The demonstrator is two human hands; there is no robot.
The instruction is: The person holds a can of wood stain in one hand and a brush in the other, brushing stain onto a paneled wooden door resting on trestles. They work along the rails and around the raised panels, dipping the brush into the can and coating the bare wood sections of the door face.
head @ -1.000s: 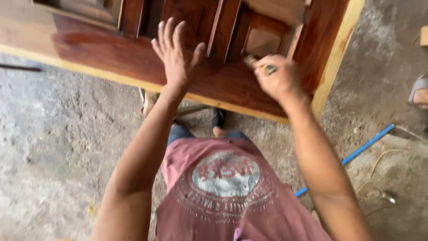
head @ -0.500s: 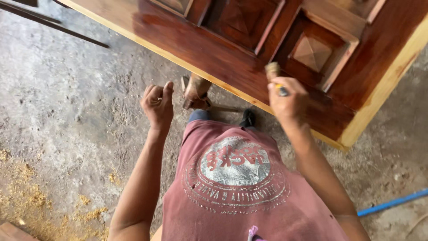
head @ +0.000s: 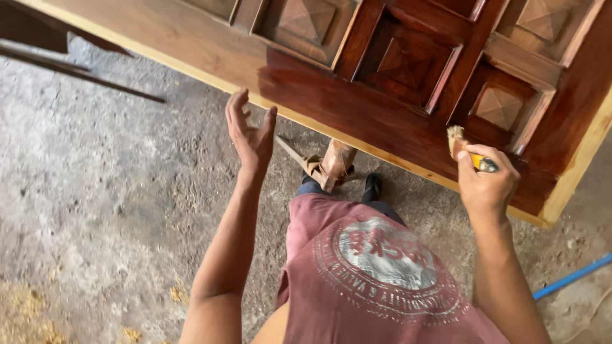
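**A:** So what's going on with the hands here?

**B:** The right hand [head: 488, 185] is wrapped tight around a small paintbrush [head: 468, 153]. The bristle end sticks up past the thumb and sits against the dark, glossy stained part of the wooden door [head: 357, 108], close to its lower edge.

**A:** And the left hand?

**B:** The left hand [head: 250, 134] holds nothing. It's loose with fingers spread, palm turned inward, up in the air just in front of the door's pale unstained edge. It doesn't look like it's touching the wood.

**A:** Where's the door in all this?

**B:** It's lying flat, raised off the concrete floor [head: 95, 191], running diagonally across the top of the view. It has carved square panels; the bit near the brush is deep red-brown and shiny, while the top left is lighter and duller.

**A:** Anything else around?

**B:** There's a wooden support leg [head: 336, 162] under the door by the person's feet, some sawdust [head: 38, 318] at bottom left, and a blue hose [head: 574, 275] at the right edge.
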